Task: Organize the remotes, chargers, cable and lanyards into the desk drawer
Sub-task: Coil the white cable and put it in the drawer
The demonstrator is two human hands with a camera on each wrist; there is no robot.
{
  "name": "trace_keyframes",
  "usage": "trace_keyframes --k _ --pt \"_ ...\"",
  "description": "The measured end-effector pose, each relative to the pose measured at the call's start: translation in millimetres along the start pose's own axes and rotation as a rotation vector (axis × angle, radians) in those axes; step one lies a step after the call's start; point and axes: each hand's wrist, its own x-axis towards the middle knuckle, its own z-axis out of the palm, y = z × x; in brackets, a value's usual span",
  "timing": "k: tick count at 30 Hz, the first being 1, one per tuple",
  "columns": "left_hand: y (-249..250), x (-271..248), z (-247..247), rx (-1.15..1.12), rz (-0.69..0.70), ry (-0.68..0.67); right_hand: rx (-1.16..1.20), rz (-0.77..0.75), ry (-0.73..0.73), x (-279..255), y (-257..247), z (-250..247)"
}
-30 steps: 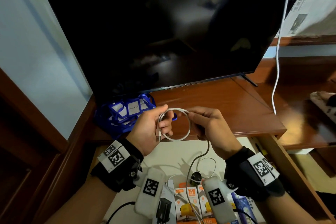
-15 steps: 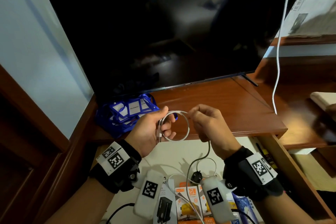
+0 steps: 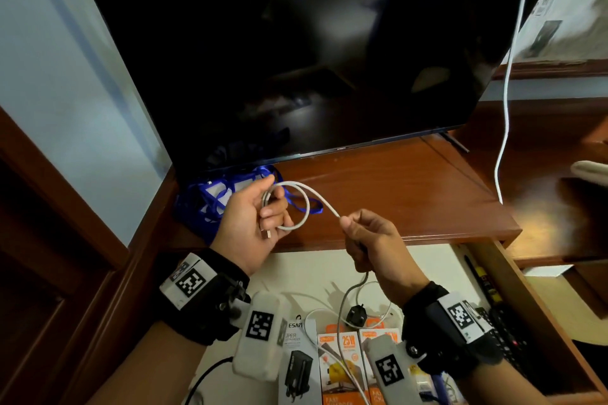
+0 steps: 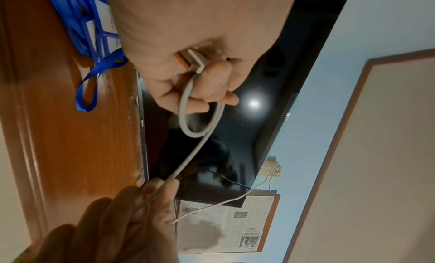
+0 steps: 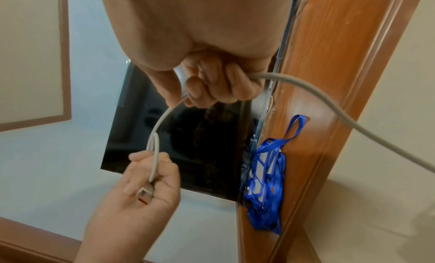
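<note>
My left hand (image 3: 263, 212) grips a small coil of the white cable (image 3: 304, 196) over the desk's front edge, its USB plug (image 4: 191, 62) lying in the palm. A little to the right, my right hand (image 3: 358, 230) pinches the same cable where it leaves the loop; the rest hangs down through that fist into the open drawer (image 3: 329, 270). In the right wrist view the cable (image 5: 157, 125) runs from my right fingers to the left hand (image 5: 150, 172). Blue lanyards (image 3: 214, 197) lie heaped on the desk behind my left hand. Charger boxes (image 3: 342, 368) lie in the drawer.
A big dark TV (image 3: 296, 59) stands on the wooden desk (image 3: 411, 194). A second white cable (image 3: 506, 92) hangs down at the right. A black plug (image 3: 357, 314) and a black remote (image 3: 503, 335) lie in the drawer. A wooden frame (image 3: 65, 240) bounds the left.
My right hand has slid away from the loop, down and to the right along the cable, drawing a straight stretch out. The left hand kept its hold on the coil.
</note>
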Motion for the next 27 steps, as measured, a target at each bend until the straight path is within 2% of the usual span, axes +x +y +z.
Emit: trace_keyframes --k 4,9,14,17,20,22,27 --pt "6 1 0 -0.077 0.113 0.016 -0.014 0.019 0.034 3 11 4" --pt "11 0 3 -0.153 0.328 0.067 0.001 -0.011 0.028 9 15 11" --pt "16 1 10 -0.072 0.45 0.124 -0.023 -0.064 0.02 10 7 28" --pt "19 3 13 0.081 0.536 0.212 -0.231 -0.138 0.063 11 4 46" --pt "15 5 15 0.365 0.645 0.25 -0.551 -0.185 -0.005 13 2 65" --pt "10 7 12 0.558 0.687 0.238 -0.68 -0.21 -0.057 13 -3 73" --pt "2 11 -10 0.961 0.779 0.084 -0.608 -0.347 -0.199 12 -21 73"
